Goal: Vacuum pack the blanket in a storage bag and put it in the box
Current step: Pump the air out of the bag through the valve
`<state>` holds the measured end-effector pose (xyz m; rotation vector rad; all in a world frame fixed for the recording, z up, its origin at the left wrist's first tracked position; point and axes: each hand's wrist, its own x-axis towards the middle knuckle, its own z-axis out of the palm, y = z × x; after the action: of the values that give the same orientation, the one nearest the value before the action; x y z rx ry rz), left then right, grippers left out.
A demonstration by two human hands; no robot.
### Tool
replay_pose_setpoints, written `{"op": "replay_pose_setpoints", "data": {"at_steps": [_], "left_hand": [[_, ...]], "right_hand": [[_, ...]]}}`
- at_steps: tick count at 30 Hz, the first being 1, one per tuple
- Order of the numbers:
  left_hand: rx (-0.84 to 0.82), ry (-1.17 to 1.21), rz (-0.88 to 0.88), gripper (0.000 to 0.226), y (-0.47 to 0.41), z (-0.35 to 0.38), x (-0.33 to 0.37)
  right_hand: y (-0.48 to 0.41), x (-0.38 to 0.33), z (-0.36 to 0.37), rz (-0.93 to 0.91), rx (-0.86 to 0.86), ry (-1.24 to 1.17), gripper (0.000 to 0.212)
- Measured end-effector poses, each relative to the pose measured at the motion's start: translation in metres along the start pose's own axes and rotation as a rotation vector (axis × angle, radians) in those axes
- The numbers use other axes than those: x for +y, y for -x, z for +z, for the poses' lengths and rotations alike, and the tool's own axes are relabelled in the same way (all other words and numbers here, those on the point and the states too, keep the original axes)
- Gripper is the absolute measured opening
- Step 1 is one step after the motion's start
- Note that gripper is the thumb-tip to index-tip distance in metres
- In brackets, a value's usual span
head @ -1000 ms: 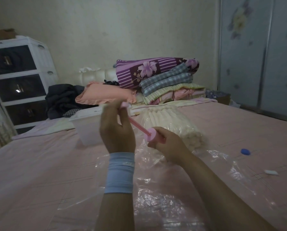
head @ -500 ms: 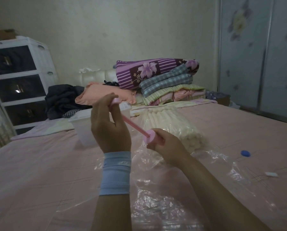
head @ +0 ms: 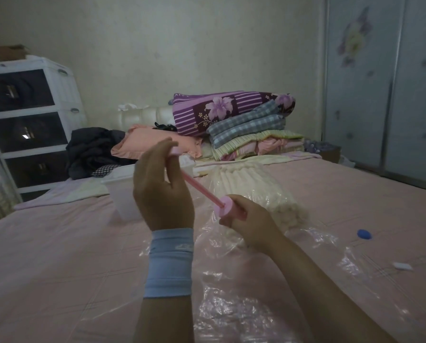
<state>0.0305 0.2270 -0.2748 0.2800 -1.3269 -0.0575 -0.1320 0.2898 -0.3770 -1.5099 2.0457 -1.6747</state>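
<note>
A pink hand pump point(head: 223, 206) is held over the bed. My right hand point(head: 250, 220) grips its barrel low down against the clear storage bag point(head: 231, 288). My left hand point(head: 162, 189), with a blue wristband, pinches the pump's handle at the top, and the thin pink rod point(head: 197, 186) is drawn out between the two hands. A cream blanket point(head: 251, 191) lies folded inside the bag, beyond my hands. A translucent white box point(head: 123, 194) stands on the bed behind my left hand, partly hidden by it.
A blue cap point(head: 364, 234) and a small white clip point(head: 402, 265) lie on the pink sheet at the right. Folded quilts point(head: 234, 120), a pink pillow point(head: 145, 144) and dark clothes point(head: 93, 152) pile at the bed's head. A white drawer unit point(head: 31, 122) stands left, wardrobe doors right.
My left hand has pulled the pump handle up and to the left, drawing more of the rod out. My right hand has stayed on the barrel.
</note>
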Motion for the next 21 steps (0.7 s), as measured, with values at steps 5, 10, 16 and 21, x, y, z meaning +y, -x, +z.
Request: {"op": "replay_pose_setpoints", "data": {"at_steps": [5,10,16,21], "left_hand": [[-0.115,0.002,-0.092,0.015,0.041,0.012,-0.012],[-0.586,0.033,-0.266,0.014,0.076,0.020,-0.020],[-0.057,0.033,-0.044,0.016,0.011,0.003,0.000],[-0.051,0.026,-0.105,0.017,0.031,0.006,-0.010]], "right_hand": [[0.001,0.000,0.005,-0.001,-0.008,0.030,0.049],[0.002,-0.005,0.009,-0.048,-0.001,0.027,0.043],[0.000,0.001,0.002,0.000,0.016,0.005,0.048],[0.001,-0.001,0.006,-0.014,-0.006,0.015,0.048]]}}
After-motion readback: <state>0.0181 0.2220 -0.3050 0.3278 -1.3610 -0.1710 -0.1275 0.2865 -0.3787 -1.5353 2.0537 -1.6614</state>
